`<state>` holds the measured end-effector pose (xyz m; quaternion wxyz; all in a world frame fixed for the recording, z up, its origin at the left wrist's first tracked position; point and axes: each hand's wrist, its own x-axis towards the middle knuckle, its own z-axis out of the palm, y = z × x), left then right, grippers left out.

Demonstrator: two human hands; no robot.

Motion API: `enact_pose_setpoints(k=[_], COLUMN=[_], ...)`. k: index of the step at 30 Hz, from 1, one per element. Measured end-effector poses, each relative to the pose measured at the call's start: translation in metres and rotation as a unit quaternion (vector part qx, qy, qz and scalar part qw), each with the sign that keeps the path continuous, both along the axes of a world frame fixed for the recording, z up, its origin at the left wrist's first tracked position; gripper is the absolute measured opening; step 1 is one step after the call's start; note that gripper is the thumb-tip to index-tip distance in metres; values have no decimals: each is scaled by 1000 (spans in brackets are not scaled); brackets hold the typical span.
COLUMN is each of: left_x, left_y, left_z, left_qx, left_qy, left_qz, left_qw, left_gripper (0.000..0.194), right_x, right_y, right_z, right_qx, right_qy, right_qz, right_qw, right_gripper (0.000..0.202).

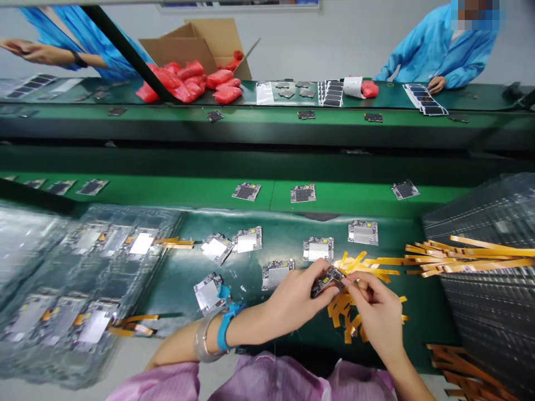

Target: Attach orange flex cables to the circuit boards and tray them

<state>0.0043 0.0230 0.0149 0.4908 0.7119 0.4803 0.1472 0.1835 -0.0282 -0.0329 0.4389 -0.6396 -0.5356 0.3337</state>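
A small circuit board (322,282) is held up above the dark green surface (175,281), tilted, dark face showing. The left hand (288,295) has its grip clamped on the board, thumb below and fingers above. The right hand (382,309) has its grip drawn together at the board's right end; whether it pinches the board's edge or something slim there, I cannot tell. The step in hand looks like fine fingertip work at that edge, and the next move seems to call for keeping the board steady while the right fingertips line up precisely.

Just beside and beneath the hands lie loose yellow-orange strips (343,318). Other boards (247,241) with silvery plates lie around on the surface. To the left is a clear tray (98,271) with more boards; beyond runs a bright green belt (200,192).
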Motion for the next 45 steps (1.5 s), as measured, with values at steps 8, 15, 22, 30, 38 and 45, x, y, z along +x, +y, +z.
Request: enact_pose_setpoints(k=[8, 15, 22, 30, 38, 45], left_x=[1, -13, -16, -19, -17, -16], left_y=[-2, 20, 34, 29, 27, 26], left_z=[3, -5, 21, 30, 28, 29], left_qx=[-2, -111, -138, -128, -94, -133], left_qy=[27, -69, -54, -10, 19, 18], left_qz=[-7, -11, -88, -149, -163, -163], left_qw=[1000, 991, 985, 981, 982, 977], left_gripper=[11, 32, 31, 19, 12, 17], right_x=[3, 24, 18, 10, 8, 9], right_y=[-2, -14, -5, 0, -4, -1], right_z=[1, 17, 32, 41, 37, 40], right_qx=[6, -110, -207, -287, -294, -320], right_qy=[-19, 103, 206, 239, 224, 206], right_qz=[9, 110, 139, 116, 135, 160], right_qw=[1000, 982, 946, 921, 919, 911], right_gripper=[17, 29, 36, 44, 39, 38])
